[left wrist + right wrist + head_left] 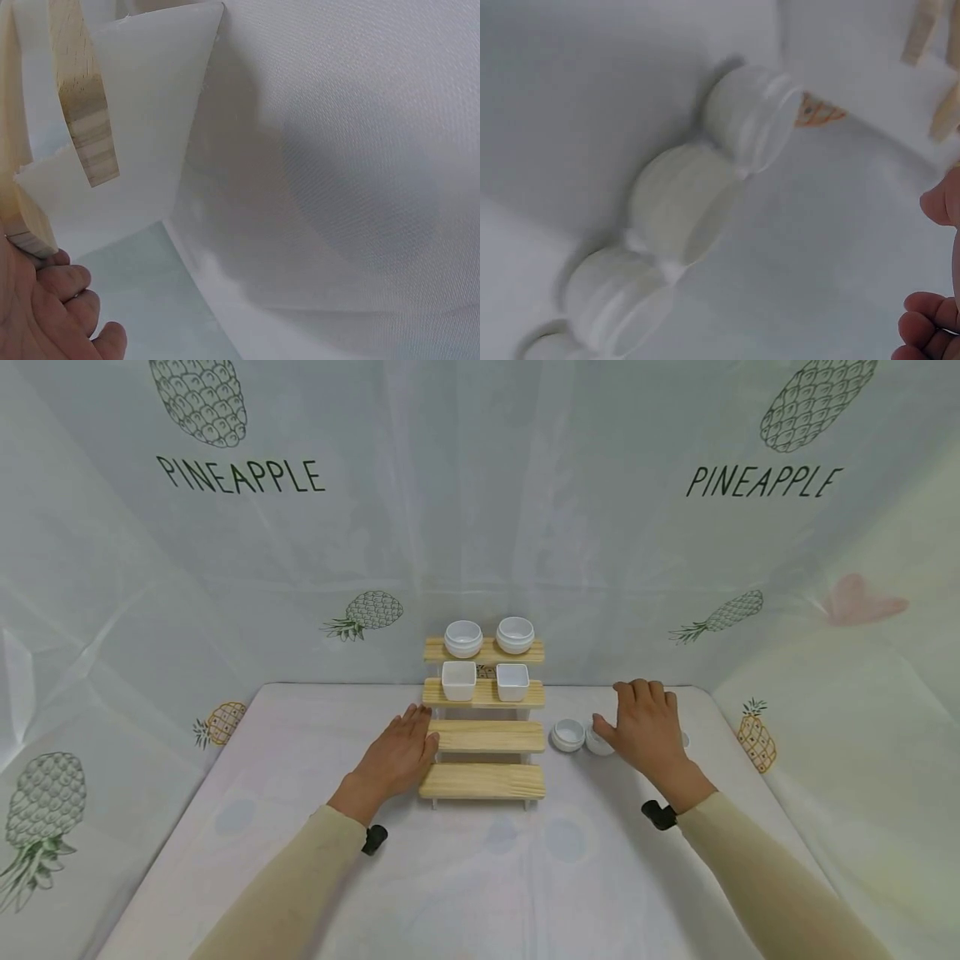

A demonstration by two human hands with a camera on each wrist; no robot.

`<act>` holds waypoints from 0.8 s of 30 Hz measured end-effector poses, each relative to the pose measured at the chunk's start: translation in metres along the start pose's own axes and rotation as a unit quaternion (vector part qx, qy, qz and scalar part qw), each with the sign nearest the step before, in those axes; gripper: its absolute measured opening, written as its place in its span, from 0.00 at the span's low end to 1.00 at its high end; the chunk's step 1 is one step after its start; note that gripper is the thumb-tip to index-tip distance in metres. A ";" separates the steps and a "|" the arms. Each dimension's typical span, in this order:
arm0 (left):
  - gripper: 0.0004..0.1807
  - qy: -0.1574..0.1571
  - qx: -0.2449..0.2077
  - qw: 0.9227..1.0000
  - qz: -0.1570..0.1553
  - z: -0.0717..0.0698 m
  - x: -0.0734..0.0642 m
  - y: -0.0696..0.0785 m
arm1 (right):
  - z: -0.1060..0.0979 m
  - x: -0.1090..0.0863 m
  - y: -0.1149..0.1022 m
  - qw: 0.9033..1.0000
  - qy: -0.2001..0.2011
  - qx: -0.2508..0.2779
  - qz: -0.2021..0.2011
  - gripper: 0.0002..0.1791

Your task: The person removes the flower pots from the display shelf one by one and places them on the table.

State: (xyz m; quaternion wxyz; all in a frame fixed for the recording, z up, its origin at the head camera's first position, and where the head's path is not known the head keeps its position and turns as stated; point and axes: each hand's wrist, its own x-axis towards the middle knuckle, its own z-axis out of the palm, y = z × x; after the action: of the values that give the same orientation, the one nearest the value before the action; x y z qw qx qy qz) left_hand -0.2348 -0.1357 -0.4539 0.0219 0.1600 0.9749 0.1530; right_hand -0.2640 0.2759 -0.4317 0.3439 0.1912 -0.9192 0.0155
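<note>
A wooden tiered stand (487, 782) has several light boards on white translucent side supports. My left hand (397, 752) lies against its left side, touching the end of a board (34, 232) in the left wrist view. Two round white bowls (463, 639) sit on the top board, and two square white bowls (459, 681) sit on the board below. My right hand (647, 727) hovers with spread thumb and relaxed fingers above a row of small white bowls (567, 735). In the right wrist view these bowls (686, 206) are apart from the hand (934, 326), which holds nothing.
The white-covered table (480, 885) has its back edge against a hanging curtain (480, 527) printed with pineapples. More curtain closes in the left and right sides. Both lower boards of the stand (491, 737) carry no bowls.
</note>
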 end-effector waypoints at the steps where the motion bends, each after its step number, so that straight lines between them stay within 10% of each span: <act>1: 0.37 0.000 0.002 1.000 0.000 0.000 0.000 0.000 | -0.002 0.004 -0.006 1.000 0.001 0.000 -0.008 0.35; 24: 0.38 -0.003 -0.008 1.000 0.006 0.000 0.000 -0.002 | -0.001 0.079 -0.095 0.992 -0.001 0.006 -0.129 0.33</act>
State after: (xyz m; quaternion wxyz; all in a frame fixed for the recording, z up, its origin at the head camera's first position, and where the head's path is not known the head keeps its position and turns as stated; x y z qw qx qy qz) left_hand -0.2351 -0.1378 -0.4551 0.0254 0.1663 0.9726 0.1603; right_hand -0.2833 0.1607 -0.3899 0.3407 0.3104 -0.8871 -0.0239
